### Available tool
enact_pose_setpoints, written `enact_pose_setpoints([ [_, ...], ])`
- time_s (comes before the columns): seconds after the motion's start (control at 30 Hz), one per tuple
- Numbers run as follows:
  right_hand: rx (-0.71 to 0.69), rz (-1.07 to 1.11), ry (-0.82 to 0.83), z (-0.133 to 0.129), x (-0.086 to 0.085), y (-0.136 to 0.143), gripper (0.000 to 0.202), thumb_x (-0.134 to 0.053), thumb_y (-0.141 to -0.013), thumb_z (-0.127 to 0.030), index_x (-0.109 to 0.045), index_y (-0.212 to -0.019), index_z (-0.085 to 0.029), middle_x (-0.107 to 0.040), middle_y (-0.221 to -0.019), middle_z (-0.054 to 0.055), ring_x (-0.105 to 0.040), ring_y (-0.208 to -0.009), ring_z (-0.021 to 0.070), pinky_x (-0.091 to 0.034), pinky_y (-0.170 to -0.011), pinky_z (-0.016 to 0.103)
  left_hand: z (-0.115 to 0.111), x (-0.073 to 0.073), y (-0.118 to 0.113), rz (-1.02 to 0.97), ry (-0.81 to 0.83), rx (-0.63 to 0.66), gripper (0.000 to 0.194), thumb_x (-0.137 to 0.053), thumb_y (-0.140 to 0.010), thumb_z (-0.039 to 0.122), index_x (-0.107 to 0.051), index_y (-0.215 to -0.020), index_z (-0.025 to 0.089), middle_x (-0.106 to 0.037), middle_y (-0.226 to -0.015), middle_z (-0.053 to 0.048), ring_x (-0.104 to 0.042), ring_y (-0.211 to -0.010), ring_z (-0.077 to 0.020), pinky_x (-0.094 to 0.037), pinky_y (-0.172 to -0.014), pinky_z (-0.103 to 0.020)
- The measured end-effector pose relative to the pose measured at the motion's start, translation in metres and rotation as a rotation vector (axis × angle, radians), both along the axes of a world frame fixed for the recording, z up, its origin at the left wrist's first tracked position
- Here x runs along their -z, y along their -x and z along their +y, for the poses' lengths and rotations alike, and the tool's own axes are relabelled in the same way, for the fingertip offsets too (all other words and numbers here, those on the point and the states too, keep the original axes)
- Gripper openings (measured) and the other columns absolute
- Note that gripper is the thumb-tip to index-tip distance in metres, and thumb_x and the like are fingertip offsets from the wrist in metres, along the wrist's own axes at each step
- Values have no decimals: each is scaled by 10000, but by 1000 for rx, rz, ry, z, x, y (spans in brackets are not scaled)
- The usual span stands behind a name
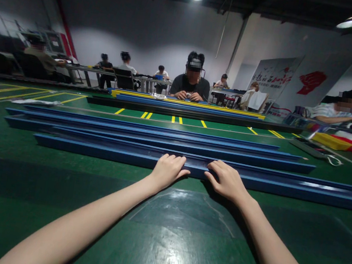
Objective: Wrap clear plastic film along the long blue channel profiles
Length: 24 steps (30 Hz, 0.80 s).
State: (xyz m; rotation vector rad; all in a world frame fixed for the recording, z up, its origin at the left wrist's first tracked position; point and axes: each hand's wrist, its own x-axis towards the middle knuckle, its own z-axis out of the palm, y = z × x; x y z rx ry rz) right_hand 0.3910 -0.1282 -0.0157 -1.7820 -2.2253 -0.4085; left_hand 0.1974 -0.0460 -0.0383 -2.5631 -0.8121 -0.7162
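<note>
A long blue U-shaped channel (94, 151) lies crosswise on the green tabletop, its open side up. My left hand (168, 170) is closed over its front wall, fingers curled into the trough and thumb on the near side. A short way to the right, my right hand (226, 178) grips the same wall in the same manner. The fingertips of both hands are hidden inside the trough. Just beyond it, more blue channels (161, 143) lie nearly parallel. A clear plastic sheet (184, 212) is spread on the table between my forearms.
Farther back are a black bar (194, 115) and a yellow strip (231, 110). A grey tool-like object (312, 150) and red and yellow trays (338, 142) sit to the right. Across the table sits a person (191, 81); other people work behind.
</note>
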Motion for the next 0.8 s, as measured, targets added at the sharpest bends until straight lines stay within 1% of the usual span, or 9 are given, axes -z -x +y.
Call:
enact_pose_setpoints([
  [0.17, -18, 4, -46, 3, 2, 6, 234, -358, -852, -351, -522, -829, -185, -576, -818, 53, -501, -770, 166, -355, -672, 255, 1, 1, 0, -8, 1, 3, 333, -415, -814, 481, -505, -815, 160, -612, -721, -43, -549, -689, -179, -306, -605, -294],
  [0.43, -21, -32, -103, 6, 3, 9, 222, -356, -864, -306, -506, -759, -179, -561, -738, 45, -493, -696, 152, -321, -590, 241, 2, 3, 0, 6, -18, 17, 336, -392, -824, 480, -497, -817, 161, -602, -720, -40, -540, -693, -176, -300, -604, -292],
  [0.63, 1, -92, -89, 7, 0, 7, 207, -371, -855, -290, -515, -752, -182, -578, -736, 46, -513, -696, 150, -292, -556, 243, 2, 1, 1, 5, -7, 42, 331, -394, -828, 468, -494, -861, 154, -601, -768, -41, -536, -702, -171, -314, -623, -291],
  [0.8, 7, -77, -65, 7, -2, 8, 190, -382, -847, -283, -515, -756, -182, -591, -757, 42, -527, -710, 148, -289, -555, 240, 2, 1, 1, 0, -19, 71, 324, -390, -839, 440, -482, -941, 147, -597, -839, -44, -531, -742, -172, -322, -639, -290],
])
